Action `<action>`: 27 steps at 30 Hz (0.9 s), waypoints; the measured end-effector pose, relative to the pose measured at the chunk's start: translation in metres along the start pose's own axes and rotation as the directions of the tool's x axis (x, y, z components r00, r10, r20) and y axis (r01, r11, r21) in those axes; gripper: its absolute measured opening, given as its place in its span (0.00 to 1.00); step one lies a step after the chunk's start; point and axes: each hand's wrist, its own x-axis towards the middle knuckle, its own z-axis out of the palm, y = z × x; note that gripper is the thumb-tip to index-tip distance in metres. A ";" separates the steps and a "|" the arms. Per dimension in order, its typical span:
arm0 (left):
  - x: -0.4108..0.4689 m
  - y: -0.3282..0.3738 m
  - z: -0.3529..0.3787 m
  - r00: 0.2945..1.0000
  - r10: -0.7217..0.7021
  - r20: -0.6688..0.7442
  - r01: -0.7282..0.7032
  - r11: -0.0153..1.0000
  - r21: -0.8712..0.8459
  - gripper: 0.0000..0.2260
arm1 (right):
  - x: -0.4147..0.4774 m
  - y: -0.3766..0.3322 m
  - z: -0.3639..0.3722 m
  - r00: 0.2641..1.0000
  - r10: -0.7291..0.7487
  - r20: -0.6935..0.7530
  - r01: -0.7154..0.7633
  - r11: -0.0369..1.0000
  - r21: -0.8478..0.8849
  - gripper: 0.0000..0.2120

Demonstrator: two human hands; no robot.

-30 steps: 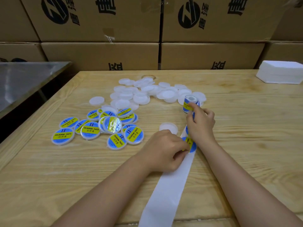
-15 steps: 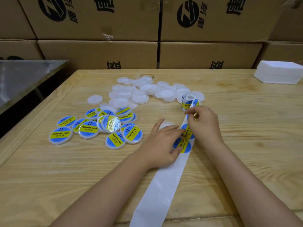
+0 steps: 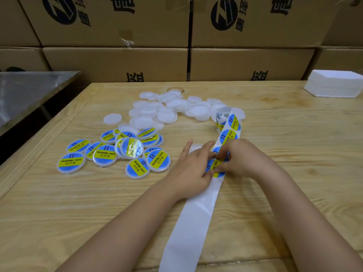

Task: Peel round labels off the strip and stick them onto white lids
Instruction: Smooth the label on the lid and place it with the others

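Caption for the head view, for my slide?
Left hand steadies the strip while right hand pinches a label, lids beyond.

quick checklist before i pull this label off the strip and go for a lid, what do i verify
1. Right hand pinching the label: ok, it grips near the label's upper edge.
2. Left hand pressing the strip flat on the table: ok.
3. Label edge lifted from the backing: cannot tell, the hands cover it.
4. Bare lid close by: ok, it lies on the far side of the left hand.
5. More labels left on the strip: ok, several run up to the roll.
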 end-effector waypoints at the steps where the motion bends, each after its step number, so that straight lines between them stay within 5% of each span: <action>1: 0.000 0.000 0.000 1.000 -0.004 -0.003 0.004 1.000 -0.002 0.31 | 0.001 0.001 0.000 1.000 0.006 -0.008 -0.006 1.000 0.016 0.14; 13: 0.000 -0.002 0.001 0.998 -0.030 -0.048 0.028 0.999 -0.034 0.32 | 0.004 0.000 0.004 0.997 -0.003 -0.082 0.014 0.992 0.129 0.04; 27: 0.002 -0.004 0.000 0.996 -0.079 -0.039 0.073 0.987 -0.141 0.44 | -0.001 0.021 -0.014 0.992 0.022 0.126 -0.088 0.833 0.547 0.05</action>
